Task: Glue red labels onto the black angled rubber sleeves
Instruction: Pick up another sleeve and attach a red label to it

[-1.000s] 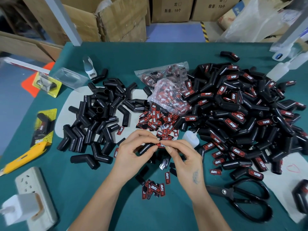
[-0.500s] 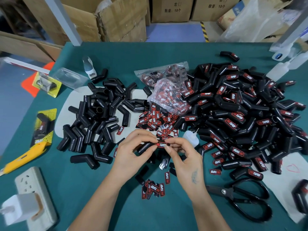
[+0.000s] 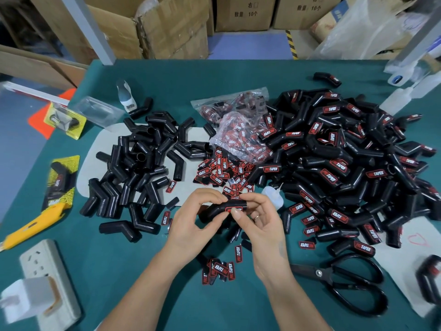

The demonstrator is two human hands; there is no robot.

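A few loose labels [image 3: 220,271] lay nearest me on the green table [image 3: 143,271]. Above them, my left hand [image 3: 191,223] gripped a black sleeve [image 3: 222,209] while my right hand [image 3: 260,220] pinched its red label [image 3: 235,209] down with the thumb. Beyond lay the unlabelled sleeves [image 3: 140,168] to the left and the labelled pile [image 3: 346,163] to the right.

Both hands at six o'clock, left hand [image 3: 191,218] and right hand [image 3: 259,219] each with a grip on one black sleeve [image 3: 220,209], right thumb on its red label [image 3: 235,209], labelled pile [image 3: 346,163] at two o'clock, bare sleeves [image 3: 143,168] at ten, green table [image 3: 133,263].
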